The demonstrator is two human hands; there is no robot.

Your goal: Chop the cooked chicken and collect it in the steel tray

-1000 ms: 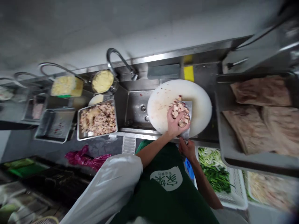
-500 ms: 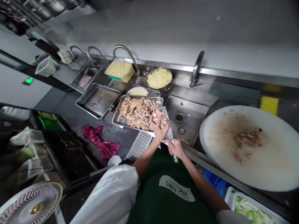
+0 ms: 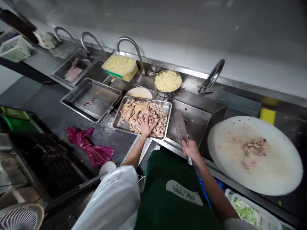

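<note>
Chopped pale meat pieces, which look like chicken [image 3: 157, 116], fill a metal tray [image 3: 115, 125] at the sink's front edge. A larger whole piece lies on top of the pile. My left hand [image 3: 145, 127] rests on the meat with its fingers spread, touching the pieces. My right hand [image 3: 192, 150] is wrapped around the handle of a cleaver [image 3: 181, 126]. Its broad blade points away from me over the sink basin [image 3: 196, 123], to the right of the tray. On the round white chopping board [image 3: 227, 159], a small heap of meat scraps [image 3: 255, 147] lies.
Left of the meat tray sits another metal tray [image 3: 96, 103] with red spots. Behind are a tub of yellow pieces [image 3: 120, 67], a pot of yellow slices [image 3: 168, 81] and curved taps [image 3: 130, 40]. A crumpled purple bag [image 3: 92, 147] lies at lower left.
My left hand has moved left from the blade onto the pile, its fingers spreading. The cleaver, earlier carrying meat beside the tray, has swung right over the basin, its blade bare of that load.
</note>
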